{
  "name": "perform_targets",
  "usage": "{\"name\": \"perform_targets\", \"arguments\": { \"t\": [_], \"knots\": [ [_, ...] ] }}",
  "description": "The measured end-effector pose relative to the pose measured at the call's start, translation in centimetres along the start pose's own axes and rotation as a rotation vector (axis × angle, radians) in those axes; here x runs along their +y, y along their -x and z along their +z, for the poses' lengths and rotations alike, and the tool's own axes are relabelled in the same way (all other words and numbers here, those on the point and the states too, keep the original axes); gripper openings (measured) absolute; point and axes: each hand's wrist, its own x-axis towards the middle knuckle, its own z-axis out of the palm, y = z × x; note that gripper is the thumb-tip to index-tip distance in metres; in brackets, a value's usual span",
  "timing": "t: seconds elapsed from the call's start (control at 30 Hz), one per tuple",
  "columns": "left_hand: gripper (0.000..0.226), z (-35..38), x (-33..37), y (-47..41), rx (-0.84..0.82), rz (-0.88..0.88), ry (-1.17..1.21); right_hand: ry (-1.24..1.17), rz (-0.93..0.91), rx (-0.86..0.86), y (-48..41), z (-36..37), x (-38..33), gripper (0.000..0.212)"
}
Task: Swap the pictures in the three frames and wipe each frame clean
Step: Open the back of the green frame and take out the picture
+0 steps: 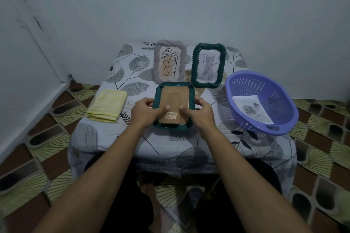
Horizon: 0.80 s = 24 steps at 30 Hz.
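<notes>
A dark green frame (174, 86) lies face down on the table in front of me, its brown cardboard back (173, 100) up. My left hand (144, 111) grips its left edge, thumb on the backing. My right hand (200, 112) grips its right edge, thumb also on the backing. Behind it stand a grey frame (157, 58) with a leaf drawing and a second dark green frame (221, 62) with a cat picture. A folded yellow cloth (108, 105) lies at the left. A loose picture (251, 108) lies inside a purple basket (236, 85) at the right.
The low table (132, 73) carries a leaf-patterned cover and stands against a pale wall. Patterned floor tiles (56, 111) surround it. My legs are under the table's near edge.
</notes>
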Motion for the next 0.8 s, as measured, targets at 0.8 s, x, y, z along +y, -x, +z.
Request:
{"name": "perform_targets", "arguments": {
  "t": [0.8],
  "knots": [
    [0.063,3.6,-1.4,0.7,0.026,0.1,-0.342,0.865,0.008,-0.044,-1.0,-2.0,3.3,0.078]
  ]
}}
